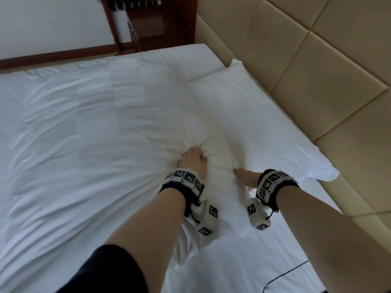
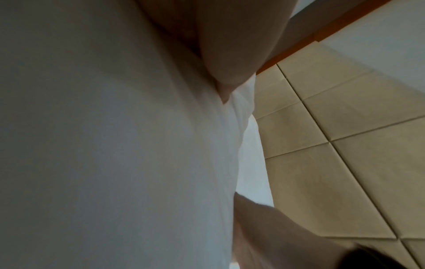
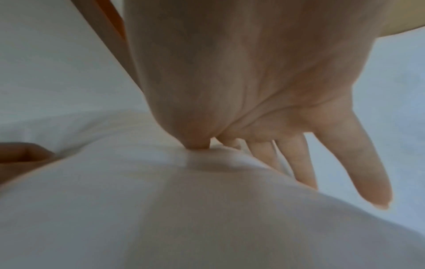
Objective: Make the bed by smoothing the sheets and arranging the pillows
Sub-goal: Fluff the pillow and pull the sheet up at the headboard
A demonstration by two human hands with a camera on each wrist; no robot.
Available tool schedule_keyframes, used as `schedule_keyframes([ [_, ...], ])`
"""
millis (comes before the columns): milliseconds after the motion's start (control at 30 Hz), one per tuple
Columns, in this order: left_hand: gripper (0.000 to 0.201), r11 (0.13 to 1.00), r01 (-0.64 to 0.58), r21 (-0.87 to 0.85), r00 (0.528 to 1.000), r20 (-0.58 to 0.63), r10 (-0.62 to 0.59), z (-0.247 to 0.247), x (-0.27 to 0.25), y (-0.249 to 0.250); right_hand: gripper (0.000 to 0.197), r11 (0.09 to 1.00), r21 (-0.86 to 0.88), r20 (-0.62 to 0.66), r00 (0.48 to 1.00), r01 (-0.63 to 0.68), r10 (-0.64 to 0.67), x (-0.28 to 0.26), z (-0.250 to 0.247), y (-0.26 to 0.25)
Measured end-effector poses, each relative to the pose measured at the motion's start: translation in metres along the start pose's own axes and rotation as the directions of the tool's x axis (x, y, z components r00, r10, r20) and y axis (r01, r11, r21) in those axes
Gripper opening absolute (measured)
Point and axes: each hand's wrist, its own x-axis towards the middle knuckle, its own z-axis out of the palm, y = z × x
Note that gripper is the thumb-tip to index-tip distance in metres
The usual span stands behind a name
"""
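Observation:
A white wrinkled sheet [image 1: 84,134] covers the bed. A plump cream-white pillow [image 1: 213,149] lies lengthwise near the middle. My left hand [image 1: 193,158] grips its left side with curled fingers that bunch the fabric. My right hand [image 1: 245,176] holds its right side. In the right wrist view the thumb digs into the pillow [image 3: 184,209] and the fingers [image 3: 358,154] reach down behind it. The left wrist view is filled by the pillow [image 2: 115,145], with my left hand [image 2: 220,54] pressed against it. A second white pillow [image 1: 254,115] lies flat by the headboard.
A beige padded headboard [image 1: 317,70] runs along the right side. A dark wooden nightstand [image 1: 152,22] stands past the bed's far corner. A black cable [image 1: 285,273] lies on the sheet near the lower right.

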Motion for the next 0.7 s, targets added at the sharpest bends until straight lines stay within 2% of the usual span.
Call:
schedule_keyframes([
  [100, 0.042, 0.998, -0.005, 0.067, 0.997, 0.073, 0.000, -0.002, -0.005, 0.004, 0.060, 0.989, -0.148, 0.094, 0.996, 0.013, 0.001, -0.036, 0.003, 0.009],
  [200, 0.045, 0.994, -0.032, 0.108, 0.994, 0.111, 0.020, -0.002, -0.012, 0.003, 0.064, 0.990, -0.133, 0.098, 0.994, 0.052, -0.039, -0.059, 0.006, -0.001],
  [333, 0.035, 1.000, -0.018, 0.018, 0.996, 0.093, 0.016, -0.006, -0.014, -0.002, 0.062, 0.962, -0.221, 0.050, 0.987, 0.158, -0.150, -0.063, 0.011, -0.015],
  [500, 0.033, 0.998, 0.032, -0.060, 0.998, 0.062, -0.028, -0.005, -0.015, -0.002, 0.065, 0.884, -0.419, 0.055, 0.978, 0.206, -0.202, -0.051, 0.013, -0.015],
  [567, 0.039, 0.989, 0.110, -0.096, 0.992, 0.065, -0.104, -0.001, -0.015, 0.003, 0.063, 0.889, -0.406, 0.111, 0.977, 0.212, -0.182, -0.046, 0.002, -0.017],
  [700, 0.070, 0.942, 0.327, -0.068, 0.941, 0.112, -0.319, -0.002, 0.005, 0.029, 0.045, 0.881, -0.397, 0.265, 0.951, 0.258, -0.159, -0.017, -0.038, -0.023],
])
